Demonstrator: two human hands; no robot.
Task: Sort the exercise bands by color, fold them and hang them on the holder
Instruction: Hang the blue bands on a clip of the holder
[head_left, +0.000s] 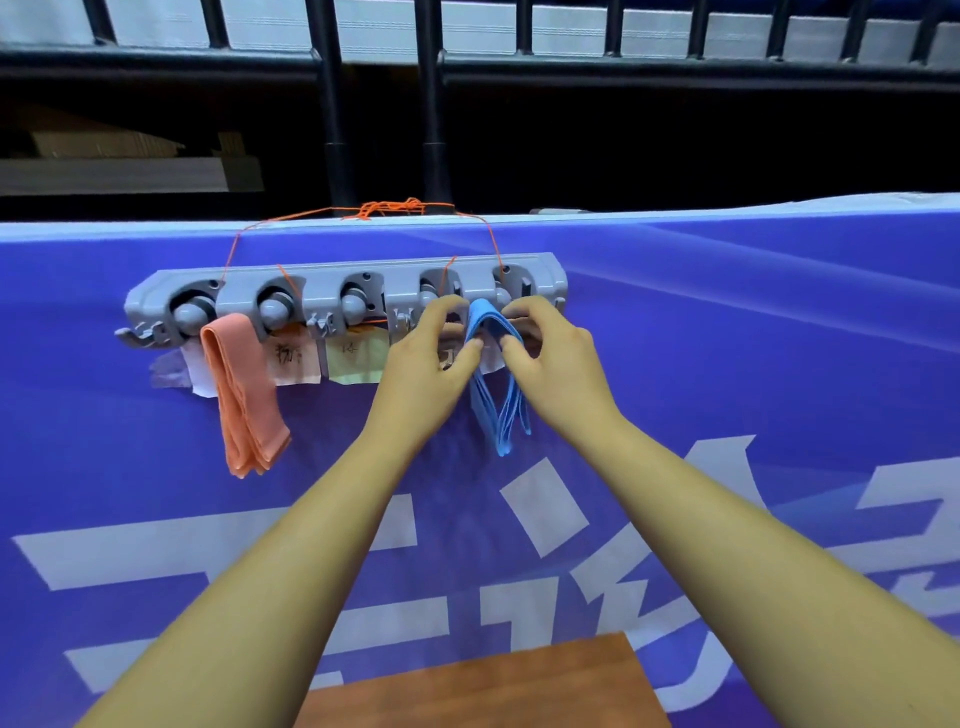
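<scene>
Right hand (551, 358) pinching blue band (480, 318), labels (295, 357) illegible

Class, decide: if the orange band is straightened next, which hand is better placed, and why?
Probably the left hand: it is on the orange band's side, while the right hand, also pinching the blue band, would have to cross over.

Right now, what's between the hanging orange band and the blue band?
Head view: a pink label and a yellow label under the holder, then the left hand holding the blue band.
</scene>
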